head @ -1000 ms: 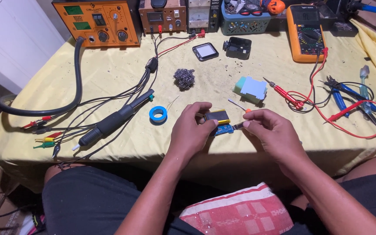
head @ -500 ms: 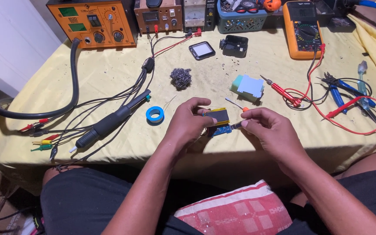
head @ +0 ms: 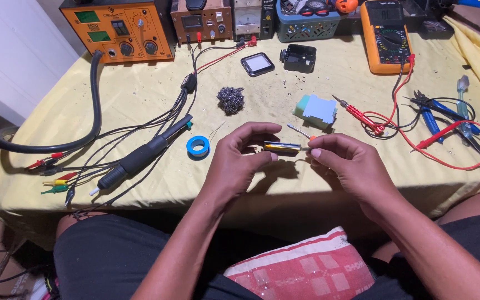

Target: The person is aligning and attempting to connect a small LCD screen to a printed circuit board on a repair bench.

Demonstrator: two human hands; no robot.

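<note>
Left hand (head: 234,161) pinches small flat yellow-black part (head: 282,146) at frame centre, above worktop (head: 140,105) edge. Right hand (head: 345,164) fingertips closed on thin tool at part's end. Risk: slip drops part into lap; loose leads may short.

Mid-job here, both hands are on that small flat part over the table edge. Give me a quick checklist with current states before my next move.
1. Small flat part gripped: ok, the left hand pinches one end, above the yellow table cover.
2. Right hand at the part's other end: ok, fingertips meet it; what they pinch there, cannot tell.
3. Soldering handpiece away from the hands: ok, it lies to the left among its cables.
4. Blue solder reel close by: ok, beside the left hand.
5. Red probe and its lead apart from the part: ok.
6. Handpiece hot or cold: cannot tell.
</note>
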